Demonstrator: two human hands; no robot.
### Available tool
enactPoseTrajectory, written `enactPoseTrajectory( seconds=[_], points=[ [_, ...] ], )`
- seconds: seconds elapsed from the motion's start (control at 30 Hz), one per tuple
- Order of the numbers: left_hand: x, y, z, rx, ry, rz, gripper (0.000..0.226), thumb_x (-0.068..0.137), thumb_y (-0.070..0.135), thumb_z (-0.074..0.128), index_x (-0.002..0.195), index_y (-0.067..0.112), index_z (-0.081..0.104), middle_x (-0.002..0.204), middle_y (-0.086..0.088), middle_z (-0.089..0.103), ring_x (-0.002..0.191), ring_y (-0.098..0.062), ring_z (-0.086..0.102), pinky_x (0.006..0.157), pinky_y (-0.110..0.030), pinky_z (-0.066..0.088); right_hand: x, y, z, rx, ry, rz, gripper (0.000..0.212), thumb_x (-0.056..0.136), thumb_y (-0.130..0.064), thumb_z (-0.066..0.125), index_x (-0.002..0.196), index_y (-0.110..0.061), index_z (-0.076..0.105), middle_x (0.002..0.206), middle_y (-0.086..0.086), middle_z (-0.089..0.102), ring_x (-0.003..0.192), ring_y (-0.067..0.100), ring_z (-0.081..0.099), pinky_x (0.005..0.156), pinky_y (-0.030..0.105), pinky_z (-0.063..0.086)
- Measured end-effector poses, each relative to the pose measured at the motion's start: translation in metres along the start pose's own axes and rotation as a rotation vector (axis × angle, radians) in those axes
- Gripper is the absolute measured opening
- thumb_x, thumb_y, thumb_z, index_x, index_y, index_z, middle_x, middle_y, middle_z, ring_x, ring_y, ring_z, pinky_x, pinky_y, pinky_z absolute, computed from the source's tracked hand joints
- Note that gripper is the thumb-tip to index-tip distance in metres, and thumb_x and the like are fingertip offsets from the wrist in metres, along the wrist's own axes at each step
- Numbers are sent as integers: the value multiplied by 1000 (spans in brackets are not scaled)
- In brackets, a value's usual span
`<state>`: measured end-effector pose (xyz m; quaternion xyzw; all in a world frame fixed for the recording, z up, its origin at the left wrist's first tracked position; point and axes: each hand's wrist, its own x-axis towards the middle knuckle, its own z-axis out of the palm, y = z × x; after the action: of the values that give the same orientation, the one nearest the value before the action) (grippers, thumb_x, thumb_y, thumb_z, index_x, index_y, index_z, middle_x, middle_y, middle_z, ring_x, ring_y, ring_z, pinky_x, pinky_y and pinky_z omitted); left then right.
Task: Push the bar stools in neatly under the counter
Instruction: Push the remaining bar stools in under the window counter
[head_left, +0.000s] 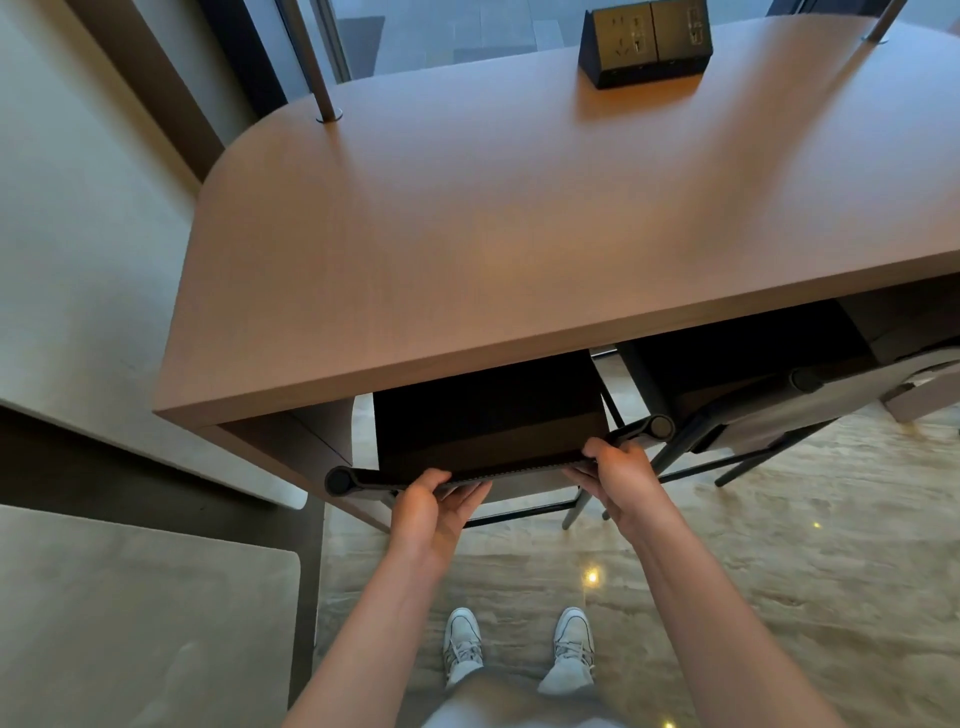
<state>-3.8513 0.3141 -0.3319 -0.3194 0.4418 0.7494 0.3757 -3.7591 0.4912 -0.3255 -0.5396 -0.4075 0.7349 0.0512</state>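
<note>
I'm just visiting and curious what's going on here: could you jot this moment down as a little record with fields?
Activity: person pushing a bar stool under a counter
Left hand: grips the backrest top of the near stool
Right hand: grips the same backrest
Near stool: seat mostly under the wooden counter
Second stool: to the right, partly under
On counter: black socket box

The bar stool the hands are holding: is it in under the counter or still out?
Mostly in: the near stool's seat lies under the counter edge, only its backrest rail protruding, gripped by the left hand and right hand.
</note>
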Motion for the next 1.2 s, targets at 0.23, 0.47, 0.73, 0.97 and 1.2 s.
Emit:
enactPoseTrajectory(
  seconds=[0.23, 0.47, 0.73, 0.97, 1.2],
  points=[
    [-23, -4, 4, 79, 82, 65, 23, 103, 14, 54, 123, 2, 55, 134, -27, 58, 116, -38, 64, 79, -50, 57, -17, 1, -16, -119, -62, -25, 45, 99, -29, 60, 138, -8, 50, 134, 12, 60, 116, 25, 63, 105, 42, 50],
    [-82, -28, 27, 146, 35, 251, 30, 102, 22, 54, 128, 6, 53, 132, -20, 60, 119, -33, 63, 98, -50, 54, -54, -19, -35, -311, -134, -102, 44, 100, -39, 55, 137, -16, 49, 134, 6, 58, 122, 24, 59, 89, 32, 41],
    [-133, -33, 41, 384, -130, 545, 43, 108, 35, 33, 146, 24, 48, 151, -4, 51, 136, -20, 51, 116, -48, 40, -84, -26, -56, -157, -217, -257, 47, 105, -33, 47, 149, -17, 41, 145, 3, 50, 132, 19, 49, 113, 43, 42],
    [-172, -15, 65, 524, -311, 688, 50, 106, 48, 27, 148, 29, 45, 156, 1, 45, 143, -17, 43, 122, -47, 29, -148, -51, -64, -61, -309, -479, 55, 103, -43, 43, 153, -22, 35, 155, 2, 41, 145, 21, 36, 121, 46, 28],
    [-200, -11, 60, 550, -462, 734, 51, 104, 52, 28, 149, 33, 43, 157, 7, 43, 142, -11, 42, 122, -42, 28, -203, -48, -73, -18, -239, -627, 51, 103, -43, 39, 150, -22, 41, 150, -1, 48, 142, 17, 41, 120, 43, 32]
  ],
)
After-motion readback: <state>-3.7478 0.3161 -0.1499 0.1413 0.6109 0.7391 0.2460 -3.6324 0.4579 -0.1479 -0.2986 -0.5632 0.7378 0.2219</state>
